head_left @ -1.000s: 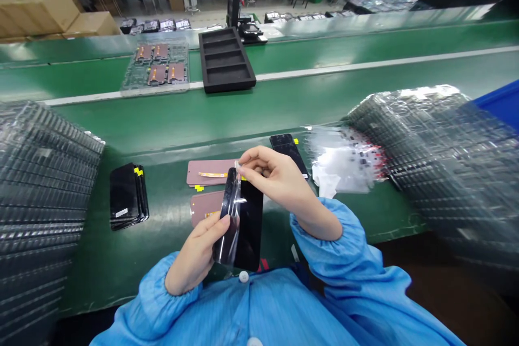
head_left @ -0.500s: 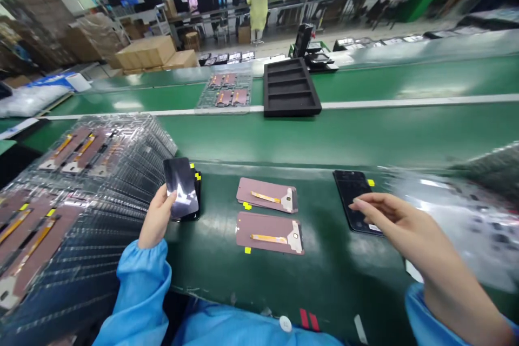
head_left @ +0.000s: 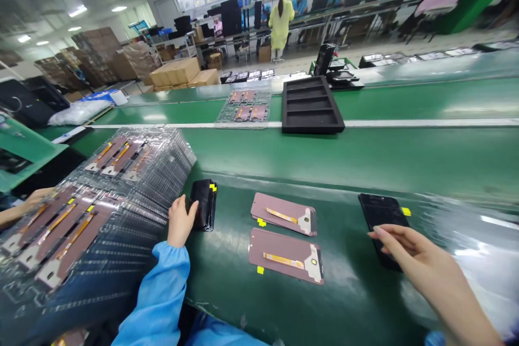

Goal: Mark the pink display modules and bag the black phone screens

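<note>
L hand (head_left: 180,221) at lower centre-left has fingers against a glossy black phone-screen stack (head_left: 204,204), grip unclear. R hand (head_left: 421,262) at lower right lies open over a lone black glass screen (head_left: 383,213); lifting that needs fingers closed on its edges.

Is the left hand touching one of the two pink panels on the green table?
No, the left hand is at the black screen stack, and the pink panels lie apart from it to the right.

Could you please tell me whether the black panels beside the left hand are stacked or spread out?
Stacked: the black panels sit in one slightly offset pile on the green bench, with the left hand against its side.
</note>
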`<state>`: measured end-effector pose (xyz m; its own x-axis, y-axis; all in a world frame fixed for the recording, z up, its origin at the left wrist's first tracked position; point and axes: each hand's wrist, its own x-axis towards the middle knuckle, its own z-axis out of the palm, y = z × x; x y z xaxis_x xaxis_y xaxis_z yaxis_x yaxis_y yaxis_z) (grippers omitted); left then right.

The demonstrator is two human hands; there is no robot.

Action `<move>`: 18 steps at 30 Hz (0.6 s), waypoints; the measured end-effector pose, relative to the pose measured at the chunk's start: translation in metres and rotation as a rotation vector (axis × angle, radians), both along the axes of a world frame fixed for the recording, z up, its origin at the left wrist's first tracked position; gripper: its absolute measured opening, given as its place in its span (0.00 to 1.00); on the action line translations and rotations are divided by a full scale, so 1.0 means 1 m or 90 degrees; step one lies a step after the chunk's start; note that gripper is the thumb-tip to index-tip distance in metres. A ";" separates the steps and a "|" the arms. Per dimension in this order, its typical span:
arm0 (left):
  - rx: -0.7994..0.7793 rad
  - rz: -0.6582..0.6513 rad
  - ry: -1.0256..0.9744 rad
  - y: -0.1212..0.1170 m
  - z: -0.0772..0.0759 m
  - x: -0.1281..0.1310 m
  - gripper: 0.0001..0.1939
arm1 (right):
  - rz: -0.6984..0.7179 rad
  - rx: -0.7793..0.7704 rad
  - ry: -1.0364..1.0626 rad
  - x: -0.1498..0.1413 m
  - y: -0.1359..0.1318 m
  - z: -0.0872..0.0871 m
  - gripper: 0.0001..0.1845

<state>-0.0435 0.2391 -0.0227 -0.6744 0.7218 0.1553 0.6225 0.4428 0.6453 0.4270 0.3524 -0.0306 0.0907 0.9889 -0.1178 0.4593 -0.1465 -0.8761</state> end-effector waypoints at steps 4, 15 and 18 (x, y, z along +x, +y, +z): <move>-0.038 -0.028 0.087 0.010 -0.001 0.033 0.48 | -0.011 0.053 -0.077 -0.002 -0.005 -0.018 0.24; -0.055 -0.033 0.055 0.020 0.010 0.036 0.45 | 0.032 0.151 -0.213 -0.008 -0.020 -0.014 0.24; -0.026 -0.028 -0.018 0.020 0.013 0.024 0.44 | 0.042 0.168 -0.210 -0.006 -0.022 -0.012 0.23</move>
